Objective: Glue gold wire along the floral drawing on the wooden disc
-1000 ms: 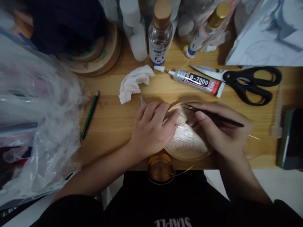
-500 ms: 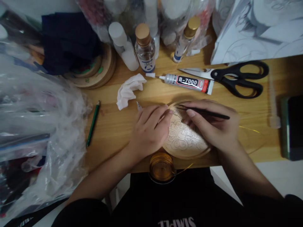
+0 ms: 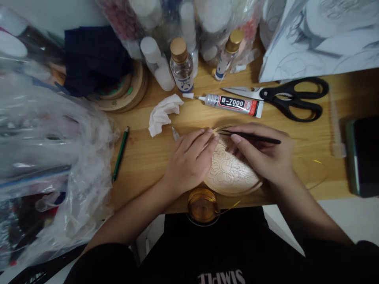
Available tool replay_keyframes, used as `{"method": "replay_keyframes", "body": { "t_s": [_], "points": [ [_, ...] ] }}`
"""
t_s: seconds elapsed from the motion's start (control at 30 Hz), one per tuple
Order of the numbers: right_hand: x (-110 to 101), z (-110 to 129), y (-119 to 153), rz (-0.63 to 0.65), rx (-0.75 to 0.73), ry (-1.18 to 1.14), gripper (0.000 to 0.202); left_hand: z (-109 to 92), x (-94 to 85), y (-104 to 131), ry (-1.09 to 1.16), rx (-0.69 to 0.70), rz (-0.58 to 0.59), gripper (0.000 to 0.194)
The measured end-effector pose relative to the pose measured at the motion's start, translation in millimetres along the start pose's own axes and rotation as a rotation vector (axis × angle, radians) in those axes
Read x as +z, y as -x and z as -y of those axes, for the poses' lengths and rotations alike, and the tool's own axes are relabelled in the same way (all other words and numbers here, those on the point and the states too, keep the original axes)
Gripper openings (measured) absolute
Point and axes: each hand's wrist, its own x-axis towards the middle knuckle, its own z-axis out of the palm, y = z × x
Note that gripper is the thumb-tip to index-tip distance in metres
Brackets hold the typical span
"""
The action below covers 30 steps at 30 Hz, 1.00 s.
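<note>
A round wooden plate (image 3: 229,173) with a floral line drawing on its pale face lies near the table's front edge. My left hand (image 3: 189,161) rests over its left side, fingertips bent together at the upper rim; the thumb is hidden. In my right hand (image 3: 262,150) is a pair of black tweezers (image 3: 257,137), pinched between thumb and fingers. Their tips point left, close to the plate's upper rim and the left fingertips. Anything tiny between the tips is too small to make out. Just below the plate sits a spool of golden wire (image 3: 203,205).
Behind the plate lie a B-7000 glue tube (image 3: 233,103), black-handled scissors (image 3: 284,94) and crumpled tissue (image 3: 164,114). Small bottles (image 3: 181,67) stand farther back. A green pencil (image 3: 121,154) and plastic bags (image 3: 85,169) are at left, a dark phone-like object (image 3: 365,157) at right.
The camera view has shifted slightly. Both hands keep nearly the same place on the plate, with the tweezers still at the upper rim.
</note>
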Motion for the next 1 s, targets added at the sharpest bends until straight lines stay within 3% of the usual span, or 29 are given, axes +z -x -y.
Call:
{"method": "replay_keyframes", "body": {
  "t_s": [0.2,0.33,0.47,0.67,0.87,1.0],
  "points": [
    [3,-5,-4,-0.006,0.034,-0.098,0.015,-5,4.2,1,-0.118,0.035,-0.083,0.029],
    [-1,-3,-9,0.108,0.040,-0.134,0.019,-12,6.8,3,-0.169,0.028,-0.125,0.027],
    [-9,-2,-15,0.209,0.034,-0.127,0.028,-16,3.4,4,-0.151,0.010,-0.092,0.026],
    [-16,0,-24,0.316,0.034,-0.102,0.030,-9,-5.6,2,-0.172,0.148,-0.078,0.018],
    [-18,-1,-23,0.321,0.021,-0.092,0.023,-4,-4.5,2,-0.145,0.238,-0.077,0.018],
    [-17,-2,-21,0.272,-0.042,-0.117,0.016,-4,-7.5,2,-0.131,0.215,-0.001,0.021]
  ]
}}
